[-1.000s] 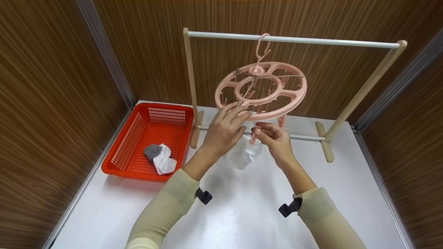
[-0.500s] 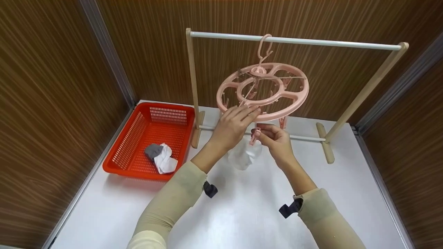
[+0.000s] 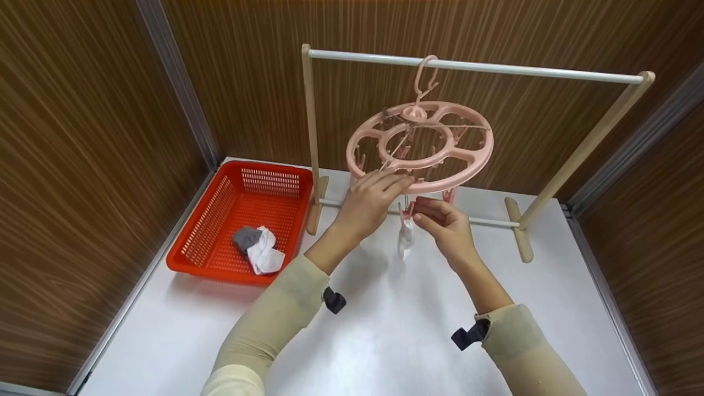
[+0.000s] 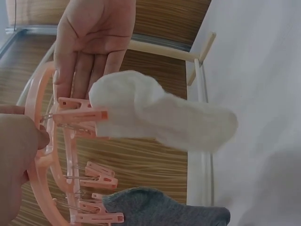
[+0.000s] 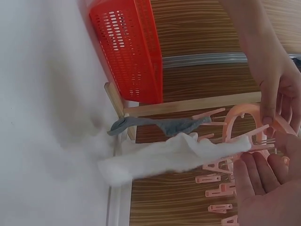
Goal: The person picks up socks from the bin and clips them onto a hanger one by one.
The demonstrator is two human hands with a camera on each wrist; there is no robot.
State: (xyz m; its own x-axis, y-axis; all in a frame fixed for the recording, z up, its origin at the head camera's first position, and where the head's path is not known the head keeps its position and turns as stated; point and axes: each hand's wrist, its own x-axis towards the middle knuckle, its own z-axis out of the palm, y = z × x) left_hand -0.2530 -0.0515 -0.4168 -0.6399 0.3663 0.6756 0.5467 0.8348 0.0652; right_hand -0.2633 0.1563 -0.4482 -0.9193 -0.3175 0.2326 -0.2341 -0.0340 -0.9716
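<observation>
My left hand (image 3: 366, 203) grips the front rim of a pink round clip hanger (image 3: 484, 157), its thumb and fingers around the ring in the right wrist view. A white sock (image 4: 141, 103) hangs from a pink clip (image 4: 80, 115) just below that rim. Right beside this clip is my right hand (image 3: 445, 225), its fingers extended and holding nothing. The left wrist view shows its palm and fingers behind the clip. A grey sock (image 4: 155, 207) hangs from another clip of the same hanger, hidden in the head view.
The hanger hooks over the white bar (image 3: 522, 70) of a wooden-legged rack. To the left stands a red basket (image 3: 231, 203) with a grey piece of cloth (image 3: 246, 237) and a white one (image 3: 265, 253) in it. Wood-patterned walls enclose the white table (image 3: 374, 341).
My right hand has let go of the clip and moved slightly right. The white sock has turned edge-on to the head view. My left hand moved right along the rim, then stayed.
</observation>
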